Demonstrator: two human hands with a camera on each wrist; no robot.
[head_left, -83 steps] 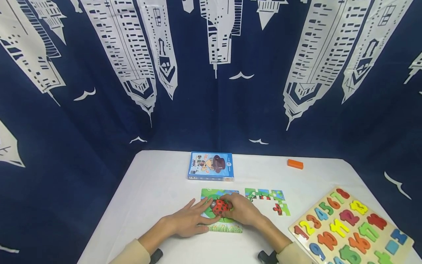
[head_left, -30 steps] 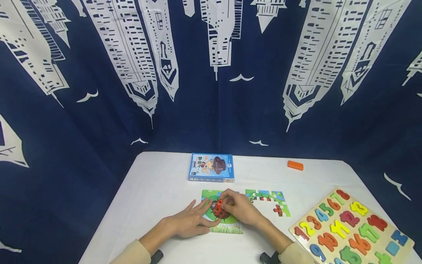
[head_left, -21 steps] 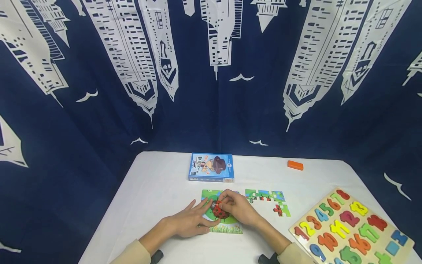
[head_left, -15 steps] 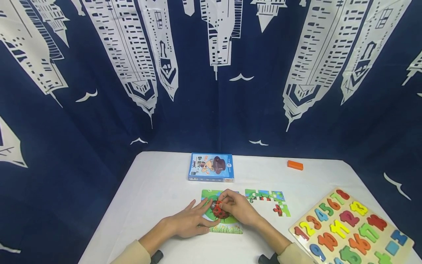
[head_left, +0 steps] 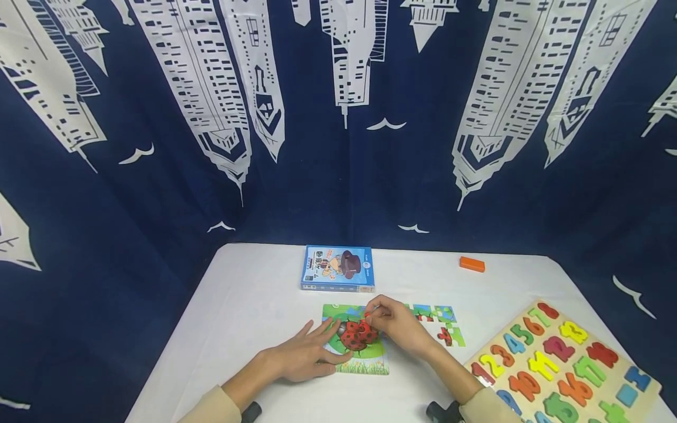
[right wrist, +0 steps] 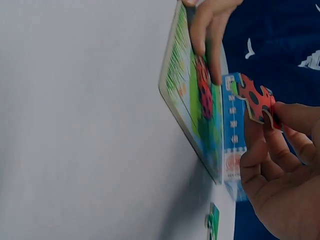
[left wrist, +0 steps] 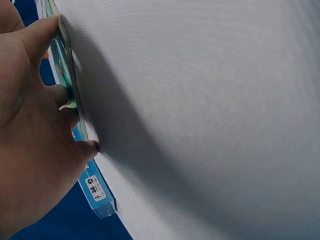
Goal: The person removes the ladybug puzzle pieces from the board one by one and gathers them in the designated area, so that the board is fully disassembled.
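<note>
My left hand (head_left: 307, 352) rests with spread, straight fingers on the left side of a ladybug picture board (head_left: 362, 368). Thumb and fingers of my right hand (head_left: 399, 330) pinch a red, black-spotted jigsaw puzzle piece (right wrist: 254, 97). In the right wrist view this piece is tilted and raised above the board. The head view has that hand over the board's upper right corner, covering part of it. Just right of it lie joined puzzle pieces (head_left: 446, 313) in green and blue, partly hidden by the hand, with a red-patterned piece (head_left: 444, 336) at their lower end.
Behind the board lies a blue game box (head_left: 338, 269). An orange block (head_left: 472, 264) sits at the back right. A wooden number board (head_left: 649, 390) with colourful numerals fills the right front of the white table (head_left: 254, 282). A dark blue printed cloth (head_left: 338, 188) hangs behind.
My right hand has moved right and slightly away from me with the puzzle piece, baring more of the printed ladybug and covering part of the joined pieces. My left hand stays put.
</note>
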